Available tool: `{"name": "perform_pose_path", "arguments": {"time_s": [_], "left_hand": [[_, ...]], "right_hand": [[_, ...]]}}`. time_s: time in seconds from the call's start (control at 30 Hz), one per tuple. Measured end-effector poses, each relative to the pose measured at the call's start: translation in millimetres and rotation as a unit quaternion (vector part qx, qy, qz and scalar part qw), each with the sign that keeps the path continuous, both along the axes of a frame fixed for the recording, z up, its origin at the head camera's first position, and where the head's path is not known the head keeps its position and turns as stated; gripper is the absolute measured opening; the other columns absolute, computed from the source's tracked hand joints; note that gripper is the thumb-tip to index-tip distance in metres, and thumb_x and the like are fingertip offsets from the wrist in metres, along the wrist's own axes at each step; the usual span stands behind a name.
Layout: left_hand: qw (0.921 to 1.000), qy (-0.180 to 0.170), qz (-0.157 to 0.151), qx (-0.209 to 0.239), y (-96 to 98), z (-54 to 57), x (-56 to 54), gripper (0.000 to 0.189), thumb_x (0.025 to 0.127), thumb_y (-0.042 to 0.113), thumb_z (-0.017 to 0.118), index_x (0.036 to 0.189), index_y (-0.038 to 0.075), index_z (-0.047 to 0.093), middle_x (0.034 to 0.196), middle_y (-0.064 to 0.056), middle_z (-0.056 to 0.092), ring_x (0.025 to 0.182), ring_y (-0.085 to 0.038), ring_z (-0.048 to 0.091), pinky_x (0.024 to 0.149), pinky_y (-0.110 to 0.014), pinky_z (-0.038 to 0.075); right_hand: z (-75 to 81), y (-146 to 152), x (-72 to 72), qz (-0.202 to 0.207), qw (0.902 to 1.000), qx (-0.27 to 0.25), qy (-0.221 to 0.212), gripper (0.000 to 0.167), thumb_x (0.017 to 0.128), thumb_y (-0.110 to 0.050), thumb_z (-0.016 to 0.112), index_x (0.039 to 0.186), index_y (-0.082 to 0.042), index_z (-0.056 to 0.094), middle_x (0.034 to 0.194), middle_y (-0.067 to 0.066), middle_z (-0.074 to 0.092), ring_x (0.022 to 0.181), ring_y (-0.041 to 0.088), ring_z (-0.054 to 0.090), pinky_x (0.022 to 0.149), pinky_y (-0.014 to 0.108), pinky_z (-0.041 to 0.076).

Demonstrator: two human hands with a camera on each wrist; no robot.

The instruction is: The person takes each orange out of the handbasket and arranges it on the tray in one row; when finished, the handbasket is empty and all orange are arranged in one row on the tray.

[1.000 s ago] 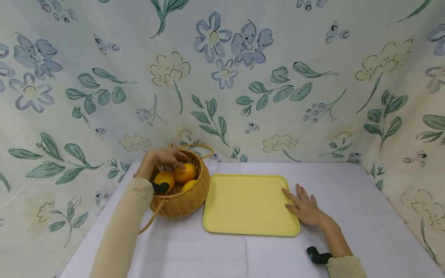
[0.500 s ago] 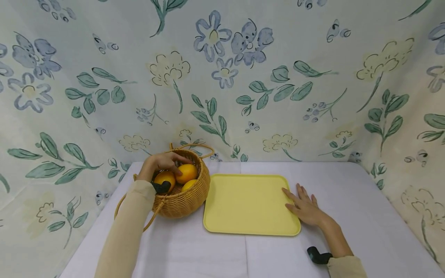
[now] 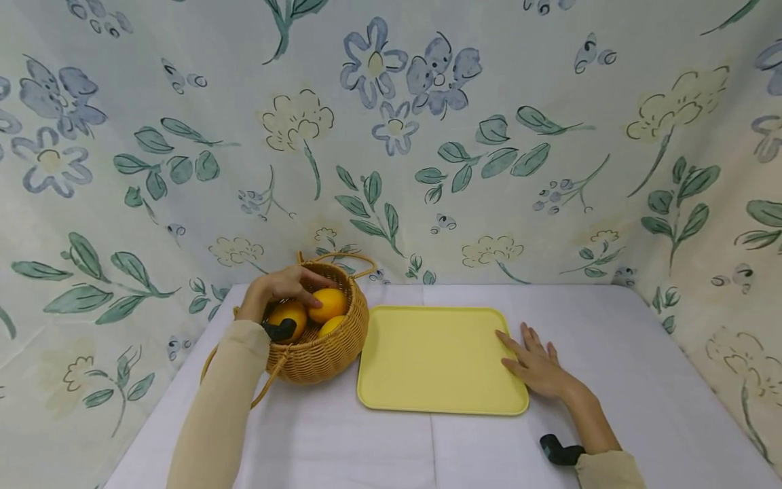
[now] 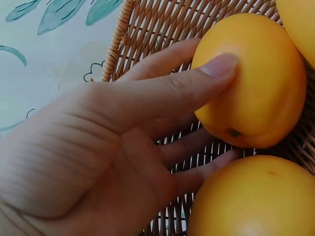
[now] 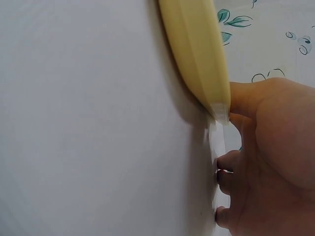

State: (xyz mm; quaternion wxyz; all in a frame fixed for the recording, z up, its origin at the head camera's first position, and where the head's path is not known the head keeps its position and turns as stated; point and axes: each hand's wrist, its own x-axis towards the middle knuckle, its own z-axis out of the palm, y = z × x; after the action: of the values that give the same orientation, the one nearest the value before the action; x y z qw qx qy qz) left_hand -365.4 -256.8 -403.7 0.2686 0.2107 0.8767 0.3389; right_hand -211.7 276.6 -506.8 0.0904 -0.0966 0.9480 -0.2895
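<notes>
Orange (image 4: 253, 81) in the wicker basket (image 3: 332, 356) is being pinched by the left hand (image 3: 282, 284), fingers half-curled; it could be slipping free if neighbouring fruit (image 4: 258, 199) is crowding them; the right hand (image 3: 537, 367), spread and holding nothing, is touching the tray (image 3: 436, 360)

A patterned curtain (image 3: 440, 224) hangs behind the table and runs down along its left and right sides. Blue flowers (image 3: 375, 63) are printed near its top middle, with pale yellow blooms (image 3: 297, 122), green leaves (image 3: 529, 161) and small blue berries (image 3: 554, 197) scattered around. A white tablecloth (image 3: 342, 448) covers the table, and a thin line (image 3: 433, 448) (fold or seam, I can't tell) runs from the front edge toward the back.
</notes>
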Motion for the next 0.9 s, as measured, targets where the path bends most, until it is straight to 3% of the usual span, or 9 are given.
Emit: {"name": "perform_pose_path", "arguments": {"time_s": [0.13, 0.37, 0.57, 0.77, 0.9], "left_hand": [[0.9998, -0.003, 0.016, 0.007, -0.2, -0.3, 0.7, 0.053, 0.091, 0.019, 0.08, 0.142, 0.019, 0.065, 0.156, -0.018, 0.049, 0.119, -0.028, 0.053, 0.097, -0.031, 0.05], [0.9996, -0.015, 0.016, -0.016, 0.1, -0.1, 1.5, 0.057, 0.092, 0.026, 0.08, 0.146, 0.025, 0.062, 0.158, -0.015, 0.048, 0.139, -0.032, 0.046, 0.116, -0.046, 0.04], [0.9995, -0.023, 0.013, -0.014, 0.3, -1.1, 2.5, 0.066, 0.087, 0.026, 0.084, 0.148, 0.027, 0.059, 0.157, -0.013, 0.05, 0.14, -0.031, 0.047, 0.119, -0.05, 0.038], [0.9995, -0.002, 0.016, 0.025, 1.8, -2.5, 2.4, 0.056, 0.093, 0.026, 0.078, 0.146, 0.021, 0.062, 0.155, -0.014, 0.052, 0.127, -0.027, 0.055, 0.105, -0.037, 0.05], [0.9989, -0.007, 0.018, 0.042, 1.9, -2.0, 3.0, 0.053, 0.094, 0.026, 0.078, 0.144, 0.02, 0.063, 0.155, -0.015, 0.052, 0.118, -0.024, 0.059, 0.095, -0.03, 0.054]], "right_hand": [[0.6, -0.8, 0.8, 0.002, 1.0, -0.003, 0.001, 0.067, 0.107, -0.042, 0.052, 0.16, -0.005, 0.034, 0.165, 0.042, -0.004, 0.151, 0.063, -0.006, 0.115, 0.079, -0.014], [0.7, -0.3, 1.7, 0.002, 1.0, 0.006, 0.005, 0.066, 0.107, -0.041, 0.051, 0.16, -0.005, 0.033, 0.165, 0.041, -0.003, 0.152, 0.061, -0.005, 0.116, 0.079, -0.012], [0.1, 0.2, 0.6, -0.001, 1.0, 0.009, 0.004, 0.066, 0.107, -0.041, 0.051, 0.161, -0.006, 0.033, 0.165, 0.041, -0.004, 0.152, 0.061, -0.006, 0.116, 0.078, -0.013], [0.0, 0.2, -0.2, 0.001, 1.0, 0.004, 0.0, 0.066, 0.107, -0.04, 0.051, 0.161, -0.006, 0.033, 0.165, 0.041, -0.005, 0.152, 0.061, -0.007, 0.115, 0.078, -0.014], [-0.5, 0.0, 0.3, 0.002, 1.0, 0.004, 0.0, 0.066, 0.108, -0.04, 0.051, 0.161, -0.006, 0.033, 0.165, 0.041, -0.005, 0.152, 0.061, -0.006, 0.115, 0.079, -0.013]]}}
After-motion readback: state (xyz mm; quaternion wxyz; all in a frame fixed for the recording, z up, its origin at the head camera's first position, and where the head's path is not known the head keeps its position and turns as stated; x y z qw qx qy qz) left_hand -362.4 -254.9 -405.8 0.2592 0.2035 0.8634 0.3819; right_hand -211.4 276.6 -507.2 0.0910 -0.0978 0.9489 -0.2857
